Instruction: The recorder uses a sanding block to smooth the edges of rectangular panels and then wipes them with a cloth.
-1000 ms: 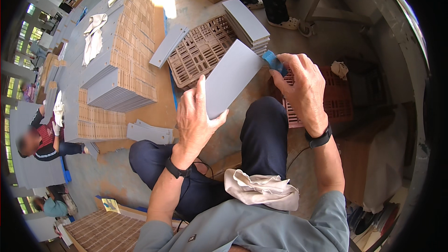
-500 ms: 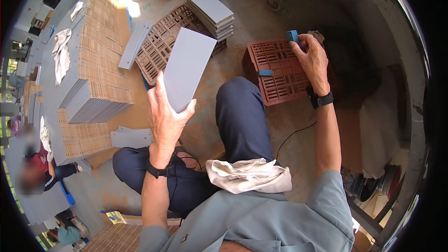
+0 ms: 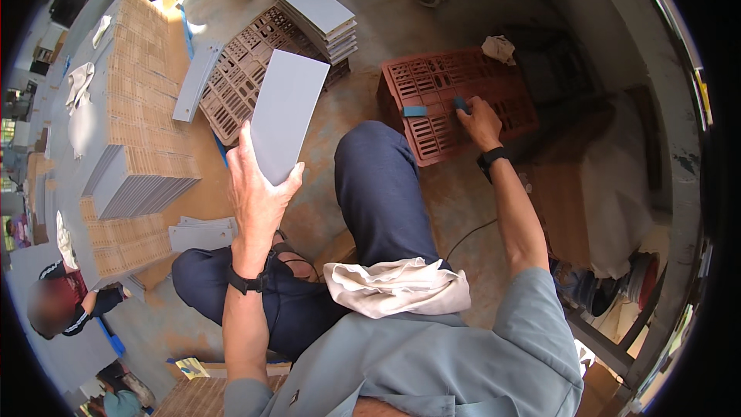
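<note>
My left hand [image 3: 261, 179] grips the lower end of a flat grey panel [image 3: 289, 112], thumb on one edge and fingers on the other. The panel is tilted up in front of a brown slatted plastic crate [image 3: 235, 77]. On the right, my right hand [image 3: 484, 123] pinches a small blue block [image 3: 461, 105] at the top of a reddish-brown upturned crate [image 3: 432, 81]; whether the block touches the crate I cannot tell. A second blue block [image 3: 414, 111] lies on that crate's near left edge. A white cloth [image 3: 397, 287] is draped over my lap.
Grey panels [image 3: 312, 0] are stacked on the brown crate's far end. Tall stacks of panels [image 3: 143, 100] stand at left, with a loose panel [image 3: 197, 81] leaning nearby. A crumpled cloth [image 3: 499, 49] rests on the red crate. Another person [image 3: 69, 301] sits far left.
My right hand has brought the blue block down from above the crate's far side toward its middle. My left hand still holds the panel. The whole view has shifted slightly.
</note>
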### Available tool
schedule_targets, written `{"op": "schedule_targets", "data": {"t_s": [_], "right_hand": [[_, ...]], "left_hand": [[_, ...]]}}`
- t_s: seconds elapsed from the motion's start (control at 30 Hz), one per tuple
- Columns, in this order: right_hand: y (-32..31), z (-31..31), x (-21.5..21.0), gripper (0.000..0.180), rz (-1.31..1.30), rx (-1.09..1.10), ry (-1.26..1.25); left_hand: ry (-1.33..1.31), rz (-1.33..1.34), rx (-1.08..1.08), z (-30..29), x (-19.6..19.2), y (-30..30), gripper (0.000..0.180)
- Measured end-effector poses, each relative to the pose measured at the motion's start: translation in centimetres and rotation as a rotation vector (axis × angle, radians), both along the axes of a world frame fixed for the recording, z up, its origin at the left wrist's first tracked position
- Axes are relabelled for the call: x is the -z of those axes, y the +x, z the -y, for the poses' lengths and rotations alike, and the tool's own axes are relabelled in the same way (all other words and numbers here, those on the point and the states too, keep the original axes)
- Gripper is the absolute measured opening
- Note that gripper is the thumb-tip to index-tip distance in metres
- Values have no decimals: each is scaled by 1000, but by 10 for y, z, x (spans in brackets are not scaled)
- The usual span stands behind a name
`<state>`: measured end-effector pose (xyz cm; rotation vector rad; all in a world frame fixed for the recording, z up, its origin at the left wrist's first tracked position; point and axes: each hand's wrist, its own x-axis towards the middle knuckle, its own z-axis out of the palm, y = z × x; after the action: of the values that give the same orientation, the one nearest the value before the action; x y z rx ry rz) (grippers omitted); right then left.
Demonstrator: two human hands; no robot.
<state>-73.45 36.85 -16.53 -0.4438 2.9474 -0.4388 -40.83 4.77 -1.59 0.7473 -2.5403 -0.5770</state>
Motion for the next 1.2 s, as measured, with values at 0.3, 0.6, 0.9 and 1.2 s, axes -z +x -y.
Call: {"op": "schedule_targets", "data": {"t_s": [0.3, 0.6, 0.9, 1.2], "right_hand": [[5, -21, -2, 47, -10, 22, 59], [65, 42, -110, 33, -41, -277, -666], [225, 85, -219, 54, 317, -1314, -459], [248, 91, -183, 59, 539, -1507, -152]], "left_hand": [[-66, 18, -34, 3, 15, -1, 113], [534, -246, -388, 31, 91, 10, 103], [666, -378, -1302, 93, 189, 116, 97], [862, -1035, -1341, 131, 198, 195, 90]]}}
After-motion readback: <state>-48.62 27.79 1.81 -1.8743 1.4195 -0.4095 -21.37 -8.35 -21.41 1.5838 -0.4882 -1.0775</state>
